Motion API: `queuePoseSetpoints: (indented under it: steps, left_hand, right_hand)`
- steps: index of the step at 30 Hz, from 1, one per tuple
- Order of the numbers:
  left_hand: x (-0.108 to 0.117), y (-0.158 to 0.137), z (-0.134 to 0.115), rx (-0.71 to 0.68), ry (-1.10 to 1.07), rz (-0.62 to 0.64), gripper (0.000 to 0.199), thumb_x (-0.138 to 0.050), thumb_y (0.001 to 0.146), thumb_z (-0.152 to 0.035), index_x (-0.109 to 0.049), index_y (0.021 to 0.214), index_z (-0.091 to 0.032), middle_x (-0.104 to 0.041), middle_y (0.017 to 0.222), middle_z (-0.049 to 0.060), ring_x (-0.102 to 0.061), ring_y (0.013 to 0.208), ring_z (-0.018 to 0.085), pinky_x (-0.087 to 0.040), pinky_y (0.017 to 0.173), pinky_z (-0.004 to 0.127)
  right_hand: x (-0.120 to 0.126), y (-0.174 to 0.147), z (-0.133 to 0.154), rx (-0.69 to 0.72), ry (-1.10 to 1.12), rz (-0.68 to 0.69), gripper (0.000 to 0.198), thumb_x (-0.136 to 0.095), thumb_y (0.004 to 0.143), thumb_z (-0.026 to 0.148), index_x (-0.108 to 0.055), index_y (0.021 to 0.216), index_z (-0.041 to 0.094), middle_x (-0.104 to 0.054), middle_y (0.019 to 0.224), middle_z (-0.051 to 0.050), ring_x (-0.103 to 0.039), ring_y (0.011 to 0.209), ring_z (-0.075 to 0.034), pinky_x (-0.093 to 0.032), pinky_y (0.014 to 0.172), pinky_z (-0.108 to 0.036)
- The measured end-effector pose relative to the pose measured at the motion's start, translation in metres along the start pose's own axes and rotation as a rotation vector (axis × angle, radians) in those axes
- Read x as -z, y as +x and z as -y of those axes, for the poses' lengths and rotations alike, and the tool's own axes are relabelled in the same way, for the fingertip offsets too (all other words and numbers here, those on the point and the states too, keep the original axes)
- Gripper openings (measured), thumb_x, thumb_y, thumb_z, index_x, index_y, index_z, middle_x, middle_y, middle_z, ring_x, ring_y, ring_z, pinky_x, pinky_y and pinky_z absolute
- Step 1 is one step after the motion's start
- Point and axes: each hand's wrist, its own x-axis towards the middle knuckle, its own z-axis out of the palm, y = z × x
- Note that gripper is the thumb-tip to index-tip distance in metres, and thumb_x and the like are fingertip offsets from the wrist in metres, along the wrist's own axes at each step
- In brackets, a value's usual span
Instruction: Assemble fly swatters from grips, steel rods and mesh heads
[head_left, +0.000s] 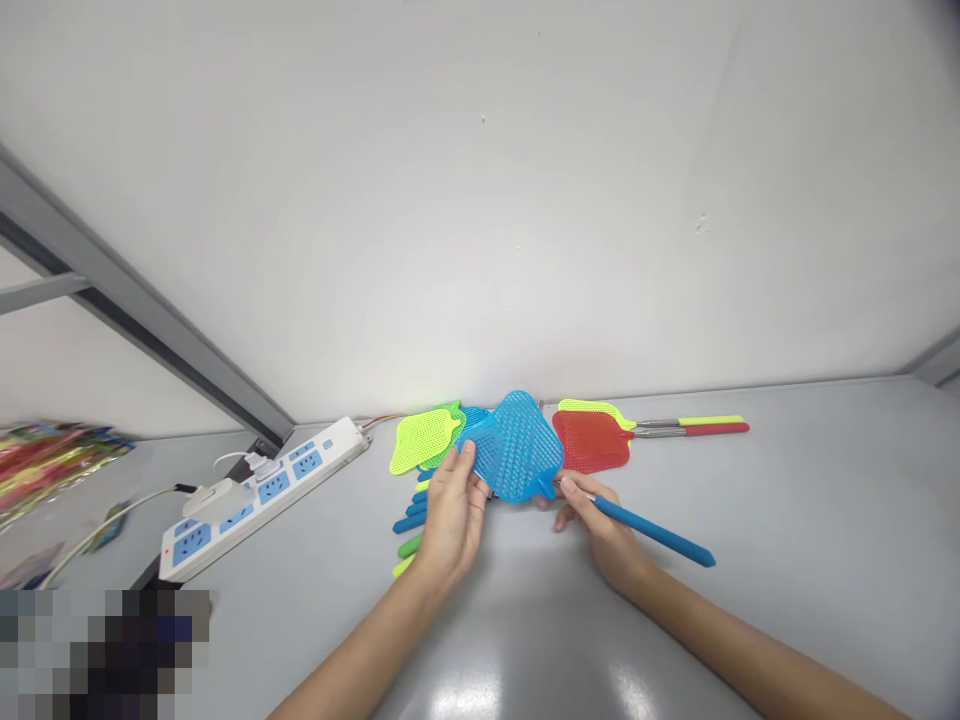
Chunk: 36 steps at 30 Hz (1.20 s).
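A blue fly swatter [517,450] with a perforated head is held above the table between both hands. My left hand [454,515] pinches the left edge of its head, thumb on top. My right hand [600,520] is closed on the thin metal shaft by the neck, and the blue handle slants down to the right. Right behind lie a red fly swatter [596,442] and a yellow one [716,420], handles pointing right. Beyond my left hand rest a yellow-green swatter head [426,442] and more blue and green swatters, partly hidden, with several handles [411,522] showing.
A white power strip [259,505] with plugs and cables stands on the left of the grey table [810,500]. Colourful packets [52,465] lie farther left, past a grey metal frame [142,290]. A pale wall [480,220] closes off the back.
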Motion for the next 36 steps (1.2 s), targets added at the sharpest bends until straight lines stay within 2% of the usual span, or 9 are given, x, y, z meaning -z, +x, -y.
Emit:
queuePoseSetpoints:
  steps: [3,9,14,18,21,23,27,31,36]
  left_hand:
    - [-0.004,-0.015,0.017,0.046,0.048,0.084,0.021,-0.053,0.077,-0.028,-0.057,0.094,-0.016,-0.063,0.098,0.005,-0.058,0.090,0.016,-0.047,0.076,0.028]
    - [0.001,-0.033,0.046,0.083,0.354,0.161,0.018,-0.057,0.073,-0.031,-0.060,0.077,-0.013,-0.066,0.080,0.007,-0.061,0.075,0.018,-0.047,0.068,0.030]
    - [0.005,-0.041,0.047,0.062,0.516,0.268,0.022,-0.058,0.072,-0.032,-0.061,0.088,-0.018,-0.063,0.096,0.007,-0.050,0.105,0.020,-0.035,0.094,0.034]
    - [0.007,-0.047,0.044,0.101,0.653,0.429,0.032,-0.055,0.074,-0.035,-0.058,0.101,-0.019,-0.059,0.106,0.008,-0.044,0.112,0.021,-0.030,0.098,0.036]
    - [0.007,-0.050,0.043,0.111,0.724,0.468,0.035,-0.053,0.075,-0.036,-0.055,0.106,-0.022,-0.055,0.114,0.006,-0.045,0.110,0.021,-0.029,0.098,0.035]
    - [0.007,-0.051,0.043,0.139,0.740,0.483,0.024,-0.049,0.077,-0.036,-0.061,0.091,-0.021,-0.060,0.100,0.005,-0.053,0.095,0.020,-0.036,0.091,0.034]
    - [0.007,-0.047,0.045,0.152,0.579,0.408,0.031,-0.042,0.081,-0.036,-0.055,0.060,-0.018,-0.057,0.063,0.002,-0.053,0.065,0.016,-0.041,0.072,0.029]
    - [0.008,-0.042,0.052,0.105,0.388,0.276,0.037,-0.033,0.085,-0.039,-0.051,0.061,-0.017,-0.051,0.055,0.000,-0.048,0.055,0.013,-0.039,0.063,0.026]
    - [0.008,-0.041,0.052,0.066,0.272,0.187,0.041,-0.029,0.086,-0.042,-0.050,0.062,-0.016,-0.048,0.050,0.000,-0.045,0.049,0.010,-0.037,0.061,0.024]
  right_hand:
    - [0.002,0.000,-0.004,0.033,-0.035,-0.034,0.034,-0.046,0.080,0.038,-0.052,0.054,0.018,-0.051,0.055,-0.001,-0.047,0.057,-0.014,-0.035,0.058,-0.027]
    - [-0.001,0.001,-0.002,0.019,0.113,-0.025,0.029,-0.046,0.080,0.038,-0.054,0.060,0.019,-0.050,0.056,0.000,-0.044,0.054,-0.013,-0.035,0.054,-0.026]
    - [-0.003,-0.003,0.006,-0.046,0.050,-0.012,0.024,-0.050,0.078,0.039,-0.061,0.071,0.019,-0.056,0.065,-0.001,-0.048,0.062,-0.015,-0.037,0.061,-0.027]
    - [-0.001,-0.005,0.007,-0.084,-0.018,0.082,0.031,-0.047,0.078,0.042,-0.056,0.062,0.017,-0.052,0.059,0.000,-0.045,0.057,-0.014,-0.037,0.056,-0.026]
    - [-0.001,-0.006,0.004,-0.112,0.021,0.146,0.034,-0.045,0.080,0.042,-0.050,0.057,0.017,-0.048,0.053,0.002,-0.042,0.051,-0.011,-0.035,0.050,-0.024]
    - [-0.001,-0.007,0.001,-0.151,0.090,0.185,0.035,-0.041,0.082,0.042,-0.049,0.057,0.018,-0.044,0.046,0.003,-0.040,0.043,-0.010,-0.033,0.043,-0.024]
    - [-0.001,-0.004,-0.003,-0.145,0.230,0.182,0.037,-0.033,0.085,0.043,-0.058,0.073,0.017,-0.050,0.048,0.000,-0.046,0.043,-0.013,-0.036,0.043,-0.026]
    - [-0.001,0.002,0.000,-0.111,0.328,0.057,0.036,-0.037,0.084,0.040,-0.061,0.095,0.015,-0.060,0.077,-0.008,-0.052,0.065,-0.014,-0.040,0.052,-0.025]
    - [0.000,0.003,0.003,-0.111,0.300,0.025,0.028,-0.048,0.080,0.034,-0.061,0.098,0.017,-0.060,0.092,-0.010,-0.052,0.074,-0.016,-0.040,0.055,-0.025]
